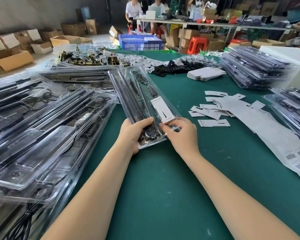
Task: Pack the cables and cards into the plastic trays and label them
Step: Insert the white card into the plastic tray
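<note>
Over the green table I hold a long clear plastic tray (128,94) that points away from me. It contains dark light bars, a coiled black cable (141,78) and a white printed card (161,108). My left hand (134,132) grips the tray's near left corner, thumb on top. My right hand (180,132) pinches the near right edge just below the card. Loose white cards (215,108) lie scattered to the right of the tray. A sheet of barcode labels (296,156) lies further right.
Filled clear trays (33,127) are piled along the left side, and more stacks (253,68) stand at the far right. Black cables and brass parts (87,58) lie at the far end. People sit at a table behind, among cardboard boxes and a blue crate (140,42).
</note>
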`<state>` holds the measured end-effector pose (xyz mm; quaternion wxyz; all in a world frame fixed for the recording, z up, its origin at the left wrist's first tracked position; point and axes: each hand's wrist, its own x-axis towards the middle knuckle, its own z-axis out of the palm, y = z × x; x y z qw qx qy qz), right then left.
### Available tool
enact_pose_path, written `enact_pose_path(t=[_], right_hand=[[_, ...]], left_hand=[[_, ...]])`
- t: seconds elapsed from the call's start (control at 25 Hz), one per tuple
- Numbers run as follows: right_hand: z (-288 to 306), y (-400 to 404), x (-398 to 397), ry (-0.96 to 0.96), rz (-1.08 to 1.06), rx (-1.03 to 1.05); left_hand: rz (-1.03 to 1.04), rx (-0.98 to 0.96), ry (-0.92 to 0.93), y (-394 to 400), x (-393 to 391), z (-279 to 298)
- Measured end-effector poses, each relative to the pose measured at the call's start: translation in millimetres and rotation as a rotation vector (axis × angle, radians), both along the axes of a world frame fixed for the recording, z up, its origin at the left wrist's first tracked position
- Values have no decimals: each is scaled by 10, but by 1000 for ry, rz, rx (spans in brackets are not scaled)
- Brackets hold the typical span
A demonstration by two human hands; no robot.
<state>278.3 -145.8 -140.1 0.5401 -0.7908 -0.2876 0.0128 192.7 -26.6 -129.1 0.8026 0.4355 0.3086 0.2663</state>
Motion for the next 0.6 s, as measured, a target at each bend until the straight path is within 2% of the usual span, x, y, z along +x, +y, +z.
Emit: enact_pose_path(t=[0.12, 0.28, 0.4, 0.6], right_hand=[[-16, 3, 5, -43, -24, -25], [19, -19, 16, 71, 60, 41], [11, -30, 9, 98, 23, 71], [-41, -20, 29, -7, -36, 17]], left_hand=[[-19, -10, -3, 11, 0, -9], [-17, 23, 8, 9, -2, -32], [-26, 52, -1, 1, 3, -44], [-2, 25, 24, -2, 17, -34]])
